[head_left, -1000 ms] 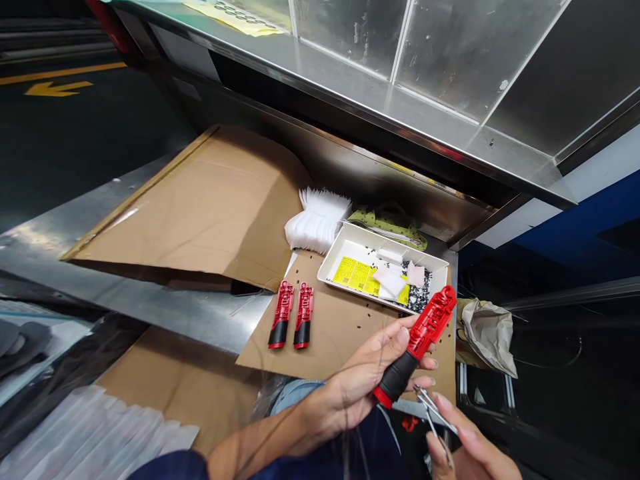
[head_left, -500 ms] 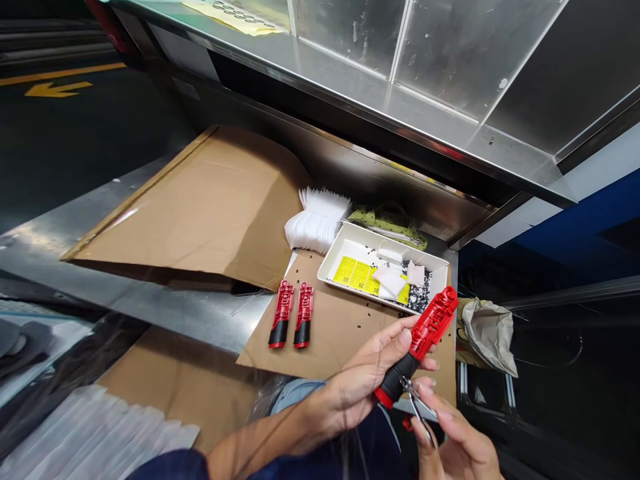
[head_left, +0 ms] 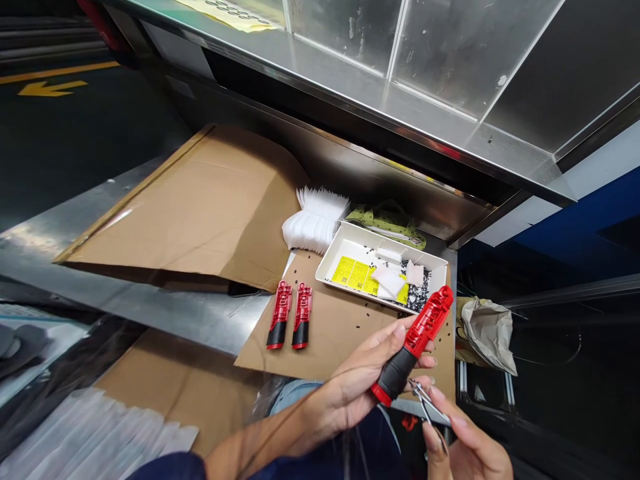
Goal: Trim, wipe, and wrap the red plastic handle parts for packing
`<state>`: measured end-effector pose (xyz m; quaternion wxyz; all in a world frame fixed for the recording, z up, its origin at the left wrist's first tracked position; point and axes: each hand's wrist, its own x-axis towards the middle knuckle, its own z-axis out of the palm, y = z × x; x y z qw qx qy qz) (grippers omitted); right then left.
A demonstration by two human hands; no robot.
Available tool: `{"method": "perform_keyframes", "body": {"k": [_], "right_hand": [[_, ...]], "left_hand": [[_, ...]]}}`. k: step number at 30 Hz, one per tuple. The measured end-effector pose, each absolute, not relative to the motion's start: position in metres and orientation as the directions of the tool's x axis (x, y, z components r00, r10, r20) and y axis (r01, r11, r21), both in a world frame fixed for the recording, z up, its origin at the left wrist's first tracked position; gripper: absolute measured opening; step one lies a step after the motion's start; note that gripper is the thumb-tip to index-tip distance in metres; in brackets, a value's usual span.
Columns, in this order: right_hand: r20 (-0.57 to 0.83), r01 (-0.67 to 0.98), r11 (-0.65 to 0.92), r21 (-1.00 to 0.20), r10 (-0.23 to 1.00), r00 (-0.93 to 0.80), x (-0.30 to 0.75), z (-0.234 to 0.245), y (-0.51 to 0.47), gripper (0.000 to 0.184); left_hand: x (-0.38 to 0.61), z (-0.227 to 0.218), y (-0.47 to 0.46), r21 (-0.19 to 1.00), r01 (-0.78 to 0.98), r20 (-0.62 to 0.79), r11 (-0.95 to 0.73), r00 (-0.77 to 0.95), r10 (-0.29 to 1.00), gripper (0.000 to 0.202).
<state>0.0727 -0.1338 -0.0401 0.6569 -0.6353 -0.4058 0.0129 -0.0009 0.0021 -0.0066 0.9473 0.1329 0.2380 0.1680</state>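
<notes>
One ribbed red/matte-blk plastic handle [head_left: 411, 348] w/in curled L fingers [head_left: 394, 341], R fingers [head_left: 465, 428] pinching shiny metal nippers [head_left: 419, 391].

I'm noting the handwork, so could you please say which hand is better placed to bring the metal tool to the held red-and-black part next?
Likely the right hand: it holds the metal tool close by, while the left hand supports the red-and-black part.

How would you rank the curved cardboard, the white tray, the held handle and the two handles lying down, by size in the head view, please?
1. Curved cardboard
2. White tray
3. Held handle, perhaps enlarged by nearness
4. Left lying handle, right lying handle: too alike to rank
</notes>
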Motion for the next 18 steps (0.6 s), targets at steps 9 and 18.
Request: {"method": "perform_keyframes", "body": {"k": [9,18], "right_hand": [[0.673,0.682,0.244,-0.690,0.563,0.480,0.0813,-0.0449,-0.1241,0.029],[0.602,0.605,0.206,-0.769,0.552,0.577,0.0733,-0.0464,-0.1280,0.019]], "left_hand": [[-0.0004,-0.0106,-0.0002,0.388,-0.223,-0.406,0.894,0.830,0.383,0.057],[0.0011,-0.0105,-0.0005,0.398,-0.224,-0.403,0.890,0.829,0.389,0.055]]}}
